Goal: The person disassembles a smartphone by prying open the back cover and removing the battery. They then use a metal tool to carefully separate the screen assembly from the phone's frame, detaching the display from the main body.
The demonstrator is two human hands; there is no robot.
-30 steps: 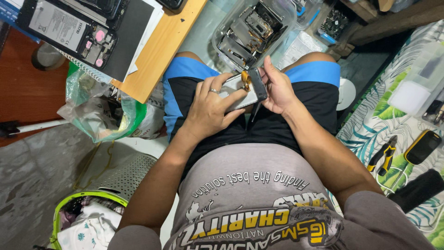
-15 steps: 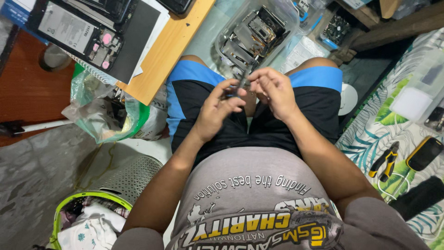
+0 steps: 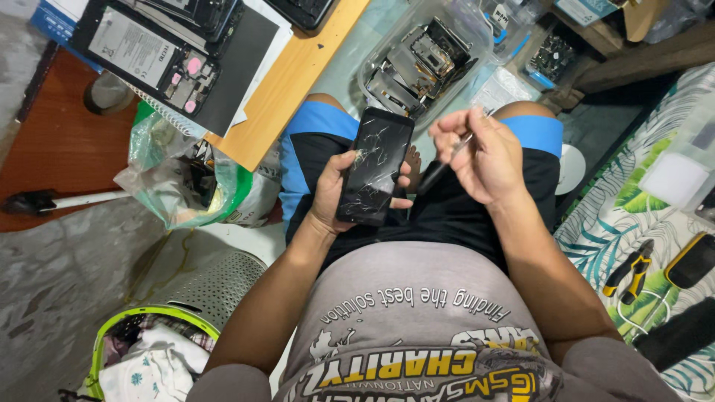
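**Cracked phone held upright over lap**

Left hand [image 3: 337, 195] gripped the cracked phone [image 3: 375, 167] at frame centre — long axis near vertical, top leaning upper right, screen up. Right hand [image 3: 482, 158] pinched a thin dark tool [image 3: 441, 168] just beside — tip toward the phone.

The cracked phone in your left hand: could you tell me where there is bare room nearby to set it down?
The left hand holds the cracked phone; the right hand holds a thin tool. Free patches: the black shorts on the lap below the hands, and the wooden board edge beside the dark sheet. Crowded: the clear tub of parts ahead, and the leaf-print cloth around the pliers.
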